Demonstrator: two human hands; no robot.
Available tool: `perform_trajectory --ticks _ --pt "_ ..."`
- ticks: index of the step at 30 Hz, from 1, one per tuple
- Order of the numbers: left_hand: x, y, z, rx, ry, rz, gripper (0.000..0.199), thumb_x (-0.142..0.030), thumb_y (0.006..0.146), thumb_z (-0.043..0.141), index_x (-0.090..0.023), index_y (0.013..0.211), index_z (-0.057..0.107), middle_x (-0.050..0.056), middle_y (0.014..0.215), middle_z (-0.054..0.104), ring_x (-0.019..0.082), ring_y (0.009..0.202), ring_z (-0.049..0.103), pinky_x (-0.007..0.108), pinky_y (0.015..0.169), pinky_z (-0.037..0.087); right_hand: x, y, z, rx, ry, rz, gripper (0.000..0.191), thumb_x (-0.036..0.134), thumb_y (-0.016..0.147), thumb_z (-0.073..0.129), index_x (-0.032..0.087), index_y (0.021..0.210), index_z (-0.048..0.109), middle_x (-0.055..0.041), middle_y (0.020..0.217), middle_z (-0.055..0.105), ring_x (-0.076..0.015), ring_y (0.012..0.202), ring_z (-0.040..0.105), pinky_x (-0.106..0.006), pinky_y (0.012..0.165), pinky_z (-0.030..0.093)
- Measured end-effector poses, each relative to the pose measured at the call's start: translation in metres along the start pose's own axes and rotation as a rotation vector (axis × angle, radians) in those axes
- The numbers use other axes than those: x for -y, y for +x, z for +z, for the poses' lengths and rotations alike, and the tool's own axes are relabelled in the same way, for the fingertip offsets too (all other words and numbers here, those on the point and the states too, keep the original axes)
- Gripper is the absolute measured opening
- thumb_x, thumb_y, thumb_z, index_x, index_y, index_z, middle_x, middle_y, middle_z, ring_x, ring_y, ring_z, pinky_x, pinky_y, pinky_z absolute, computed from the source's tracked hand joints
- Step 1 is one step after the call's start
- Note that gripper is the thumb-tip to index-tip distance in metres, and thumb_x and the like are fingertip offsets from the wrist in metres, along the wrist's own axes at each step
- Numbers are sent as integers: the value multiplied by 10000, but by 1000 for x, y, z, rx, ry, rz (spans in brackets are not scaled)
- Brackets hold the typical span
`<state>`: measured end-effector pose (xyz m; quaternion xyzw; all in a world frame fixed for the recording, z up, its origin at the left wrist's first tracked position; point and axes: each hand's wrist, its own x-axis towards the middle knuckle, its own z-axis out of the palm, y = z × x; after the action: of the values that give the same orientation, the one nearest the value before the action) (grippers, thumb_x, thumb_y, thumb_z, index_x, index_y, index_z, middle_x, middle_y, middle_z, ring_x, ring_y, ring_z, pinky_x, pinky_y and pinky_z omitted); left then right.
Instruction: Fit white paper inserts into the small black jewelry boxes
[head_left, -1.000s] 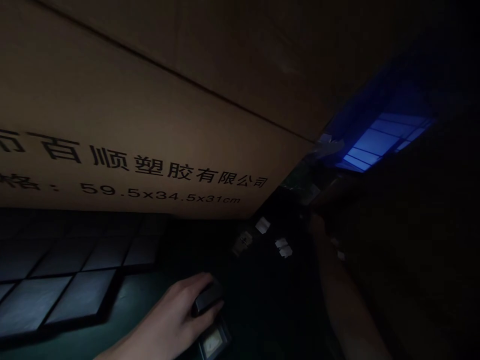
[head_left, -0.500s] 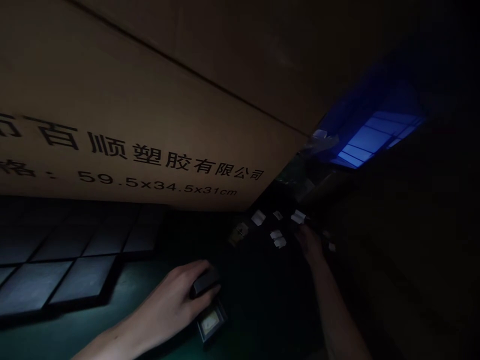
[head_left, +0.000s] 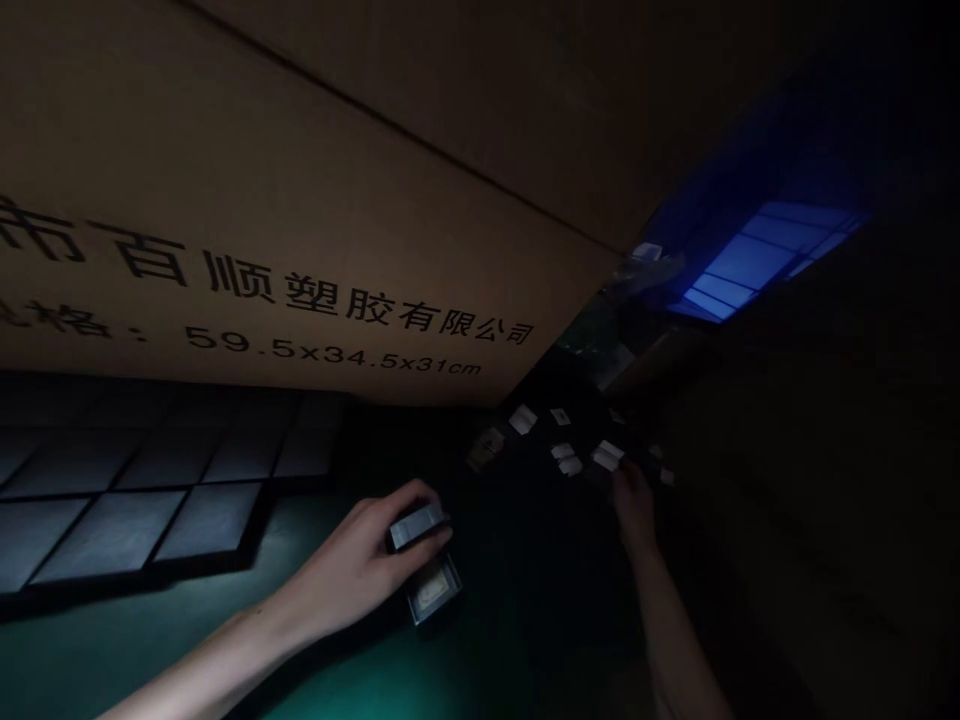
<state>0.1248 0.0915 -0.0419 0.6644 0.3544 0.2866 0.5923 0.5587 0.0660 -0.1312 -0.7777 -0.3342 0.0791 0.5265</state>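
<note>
left hand (head_left: 352,570) clamped, fingers around a small dark box (head_left: 416,526) — right hand (head_left: 634,510), fingers can't tell

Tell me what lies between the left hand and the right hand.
In the head view, only dark green mat shows between the left hand and right hand; white slips lie just beyond that stretch.

This looked like a dim workshop or small factory room, though the poor light made it hard to be sure. A big cardboard carton (head_left: 262,200) loomed alongside, printed in Chinese with a plastics company's name and its dimensions. The table carried a green mat (head_left: 360,670), a dark tray (head_left: 135,520) with square cells, and small white slips (head_left: 523,419). A blue glow (head_left: 750,262) showed beyond.
</note>
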Motion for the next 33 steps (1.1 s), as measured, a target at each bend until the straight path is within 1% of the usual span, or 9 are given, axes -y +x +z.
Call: perform_trajectory --ticks 3,6,8,12,15,20,26,29,33 --pt "-4 1 -3 52 -5 -57 353 -556 914 628 -223 1031 646 54 990 724 249 911 692 332 767 537 2 0 -3 -100 -75 -84 561 451 787 585 140 1242 691 -160 1185 730 -323 1093 680 -453 923 542" --pt "-6 2 -5 0 -37 -72 389 -583 893 646 -225 1045 656 47 1004 714 247 942 685 331 806 523 13 -3 -5 -251 -123 -209 529 373 804 502 117 1236 667 -197 1263 677 -336 1218 610 -510 1060 453" --pt "-6 4 -6 -6 -32 -98 418 -600 880 650 -228 1068 678 42 984 712 246 938 677 324 800 513 26 -5 -2 -272 -149 -303 490 331 805 481 117 1202 670 -199 1236 678 -321 1185 622 -505 1066 450" --pt "-6 6 -7 34 -63 -160 506 -629 854 663 -228 1164 684 55 1034 729 264 1006 672 342 868 506 59 5 20 -16 -219 -491 349 294 810 514 184 1058 733 -127 1103 743 -273 1031 689 -442 997 519" --pt "-6 5 -8 93 -130 -184 540 -621 862 666 -236 1236 601 74 1129 726 267 1099 660 363 951 492 77 23 48 139 -253 -533 339 280 825 531 215 1079 745 -94 1077 763 -249 955 713 -413 929 559" --pt "-4 1 -7 86 -241 -192 504 -628 856 666 -246 1119 470 67 1071 708 240 975 689 379 908 512 86 41 83 171 -282 -524 344 239 839 505 204 1076 753 -96 1107 758 -256 1052 690 -449 1025 515" --pt "5 4 -9 65 -526 -227 479 -709 885 531 -246 990 461 57 1033 690 260 907 692 430 851 524 92 23 87 147 -254 -563 378 381 929 496 180 1144 733 -134 1177 727 -283 1135 644 -473 1067 473" --pt "10 8 -9 42 -638 -242 443 -653 868 594 -240 939 450 40 1000 682 262 885 698 429 834 528 96 15 87 172 -255 -585 417 418 941 520 170 1217 712 -155 1255 696 -306 1229 603 -503 1115 437" --pt "8 8 -4 1 -604 -268 415 -627 874 613 -244 938 468 8 893 664 250 831 697 389 780 526 97 4 88 354 -240 -592 570 515 976 512 214 1457 554 -135 1554 489 -305 1457 431 -528 1200 357"
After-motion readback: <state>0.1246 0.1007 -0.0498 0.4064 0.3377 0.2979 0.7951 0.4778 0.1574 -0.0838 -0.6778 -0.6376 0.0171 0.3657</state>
